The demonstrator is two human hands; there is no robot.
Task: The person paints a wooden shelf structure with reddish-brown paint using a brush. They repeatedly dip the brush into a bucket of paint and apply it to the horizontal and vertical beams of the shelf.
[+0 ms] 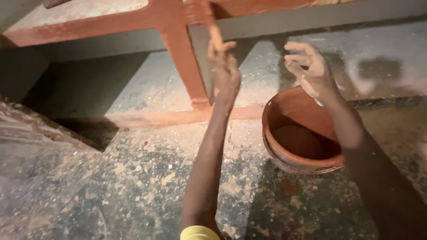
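Observation:
My left hand (224, 71) is raised and grips the handle of a paint-coated brush (209, 22), whose head touches the reddish-brown painted frame (178, 49) near its upright post. My right hand (311, 71) hovers in the air to the right, fingers spread and curled, holding nothing, with paint smears on the palm. Just below the right hand stands a round tub (271, 133) coated in the same reddish-brown paint, with dark paint lying in its bottom.
The grey concrete floor (133, 178) is speckled with pale debris and paint spots. The frame's lower painted rail (155, 116) runs along the floor, with grey panels behind it. A dark sloping edge (35, 124) lies at the left.

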